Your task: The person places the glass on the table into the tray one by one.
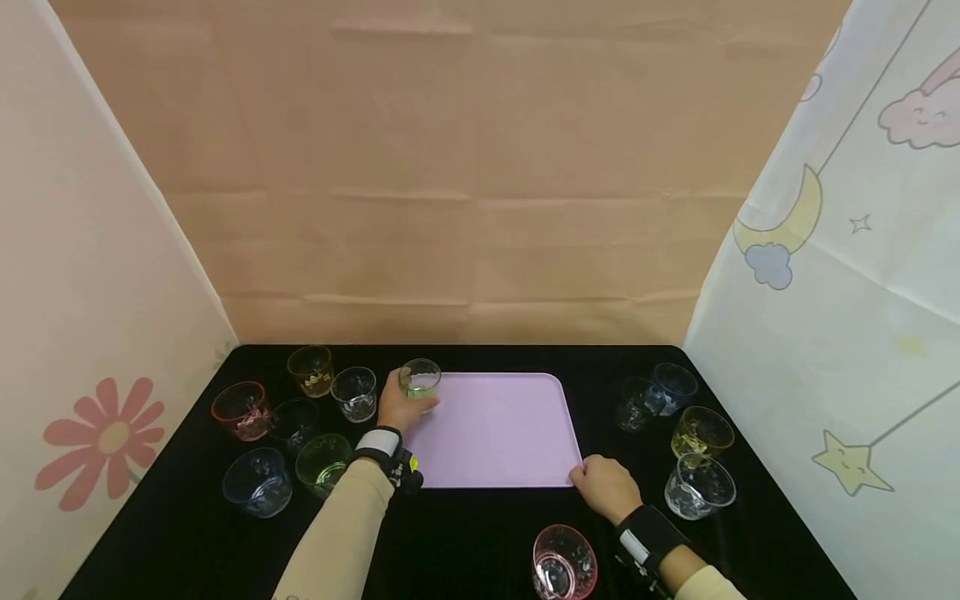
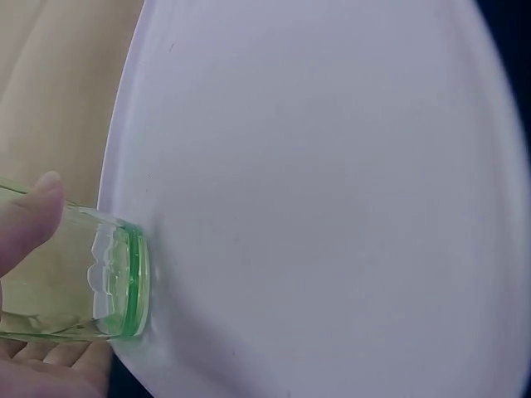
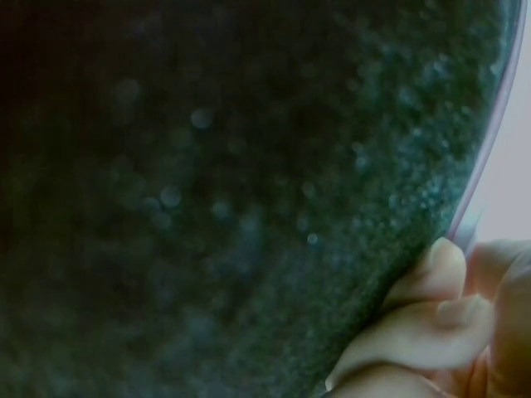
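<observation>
The black surface (image 1: 465, 542) carries a pale purple tray (image 1: 495, 429) at its middle, six glasses (image 1: 257, 483) to the left, four tumblers (image 1: 700, 487) to the right and one pink-rimmed glass (image 1: 564, 565) in front.

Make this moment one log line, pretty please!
left hand: holds green glass at far-left corner of lilac tray | right hand: grips tray's near-right corner | other glasses: on black table

The tray (image 1: 495, 429) is coloured light purple. The held glass (image 1: 420, 379) is tinted green, and the nearest glass (image 1: 564, 562) is tinted pink. The table (image 1: 465, 542) is coloured black, the back sheet (image 1: 472, 167) brown and the sleeves (image 1: 337, 533) cream. The left sheet (image 1: 97, 250) is decorated with a pink flower (image 1: 114, 437). On the white right sheet (image 1: 862, 350), a yellow moon (image 1: 810, 205), blue cloud (image 1: 770, 265) and yellow star (image 1: 851, 465) are drawn.
</observation>
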